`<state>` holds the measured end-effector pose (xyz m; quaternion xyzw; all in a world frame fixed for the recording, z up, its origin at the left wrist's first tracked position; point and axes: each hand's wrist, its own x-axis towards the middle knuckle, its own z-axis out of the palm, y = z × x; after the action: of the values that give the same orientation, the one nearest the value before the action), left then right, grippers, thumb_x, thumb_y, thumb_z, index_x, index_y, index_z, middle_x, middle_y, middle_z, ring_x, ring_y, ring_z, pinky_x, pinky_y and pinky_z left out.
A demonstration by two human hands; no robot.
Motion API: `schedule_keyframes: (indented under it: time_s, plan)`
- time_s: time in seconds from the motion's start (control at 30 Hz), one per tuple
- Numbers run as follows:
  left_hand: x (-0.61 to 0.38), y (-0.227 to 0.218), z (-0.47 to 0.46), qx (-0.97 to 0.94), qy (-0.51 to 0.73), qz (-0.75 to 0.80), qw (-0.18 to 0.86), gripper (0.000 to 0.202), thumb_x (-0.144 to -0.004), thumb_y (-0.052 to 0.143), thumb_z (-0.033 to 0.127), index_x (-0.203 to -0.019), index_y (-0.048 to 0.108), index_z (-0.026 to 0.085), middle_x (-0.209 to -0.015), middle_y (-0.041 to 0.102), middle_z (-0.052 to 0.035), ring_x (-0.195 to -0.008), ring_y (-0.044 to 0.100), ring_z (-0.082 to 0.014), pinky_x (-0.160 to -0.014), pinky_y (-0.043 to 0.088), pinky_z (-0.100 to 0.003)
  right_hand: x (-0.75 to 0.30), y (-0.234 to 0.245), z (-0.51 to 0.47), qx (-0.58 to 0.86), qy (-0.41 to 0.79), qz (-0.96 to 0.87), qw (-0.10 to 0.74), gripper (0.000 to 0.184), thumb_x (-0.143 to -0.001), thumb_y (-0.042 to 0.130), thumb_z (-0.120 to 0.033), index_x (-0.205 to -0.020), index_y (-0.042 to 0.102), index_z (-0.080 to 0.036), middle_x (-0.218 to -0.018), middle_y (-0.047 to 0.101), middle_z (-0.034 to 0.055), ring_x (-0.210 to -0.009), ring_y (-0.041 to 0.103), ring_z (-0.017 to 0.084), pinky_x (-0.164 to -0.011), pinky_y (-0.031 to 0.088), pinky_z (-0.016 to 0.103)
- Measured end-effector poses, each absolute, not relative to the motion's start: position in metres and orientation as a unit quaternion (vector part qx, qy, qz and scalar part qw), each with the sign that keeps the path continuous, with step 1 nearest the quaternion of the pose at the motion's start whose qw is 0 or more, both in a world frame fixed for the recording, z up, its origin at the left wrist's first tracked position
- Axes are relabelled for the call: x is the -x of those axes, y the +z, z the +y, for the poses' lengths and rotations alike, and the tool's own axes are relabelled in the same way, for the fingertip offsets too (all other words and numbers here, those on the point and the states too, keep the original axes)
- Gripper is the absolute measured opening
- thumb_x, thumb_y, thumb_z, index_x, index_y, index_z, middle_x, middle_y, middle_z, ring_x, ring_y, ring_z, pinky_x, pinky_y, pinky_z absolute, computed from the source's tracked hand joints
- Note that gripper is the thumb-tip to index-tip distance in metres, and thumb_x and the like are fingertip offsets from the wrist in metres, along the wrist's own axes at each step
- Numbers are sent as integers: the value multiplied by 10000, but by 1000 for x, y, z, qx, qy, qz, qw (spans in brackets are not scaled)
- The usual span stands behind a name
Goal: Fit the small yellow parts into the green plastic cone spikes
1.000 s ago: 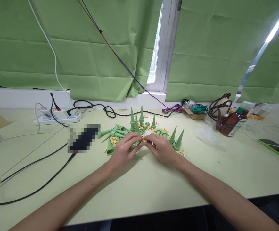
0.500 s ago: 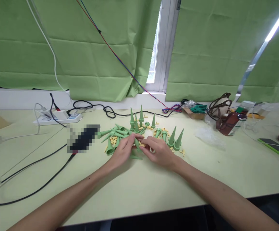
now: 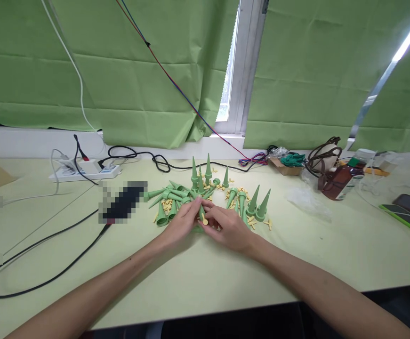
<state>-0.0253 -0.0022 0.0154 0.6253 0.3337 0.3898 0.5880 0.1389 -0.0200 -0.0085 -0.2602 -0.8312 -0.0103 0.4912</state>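
Observation:
My left hand (image 3: 182, 220) is closed around a green plastic plant-watering spike (image 3: 201, 212), tilted with its lower end toward me. At that lower end shows a small yellow T-shaped valve (image 3: 205, 221). My right hand (image 3: 230, 228) pinches there, its fingertips partly hidden by the hand itself. Beyond my left hand lies a heap of loose green spikes (image 3: 161, 218) mixed with yellow valves (image 3: 167, 205). Several spikes (image 3: 208, 170) stand upright on their caps behind my hands, and two more upright spikes (image 3: 262, 207) are to the right.
A power strip (image 3: 84, 172) and a blurred-out dark device (image 3: 125, 202) with a looping black cable lie left. At right are a clear plastic bag (image 3: 309, 205), a brown bottle (image 3: 344, 181), an open carton (image 3: 285, 167) and a green-edged phone (image 3: 407, 219).
My right hand has moved slightly left and down, closer to my left hand. The spike's lower end has turned toward me, and the yellow valve at it now shows more plainly.

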Motion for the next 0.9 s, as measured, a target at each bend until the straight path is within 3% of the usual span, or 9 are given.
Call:
schedule_keyframes:
  time_s: [0.17,0.6,0.9]
  plan:
    - [26,15,-2,-625,385,343,586,535,-942,449,593,-1085,680,132,-931,705,-94,-831,671,-204,-733,529,-307,-138,-14,-18,269,-26,-828,491,155,-890,521,-146,-756,476,-208,-617,576,-4,-522,492,104,-513,422,221]
    - [25,19,-5,-629,380,340,586,498,-948,462,572,-985,704,138,-708,646,-32,-663,596,-140,-647,485,-248,-136,-14,-19,265,-27,-837,478,171,-874,494,-123,-735,446,-210,-600,551,-9,-507,468,106,-508,424,221]
    - [26,17,-4,-632,377,344,583,486,-955,454,555,-1001,689,133,-790,685,-64,-703,629,-168,-703,511,-281,-136,-14,-18,277,-11,-845,457,174,-882,473,-126,-750,418,-225,-609,545,-13,-517,465,115,-539,447,239]
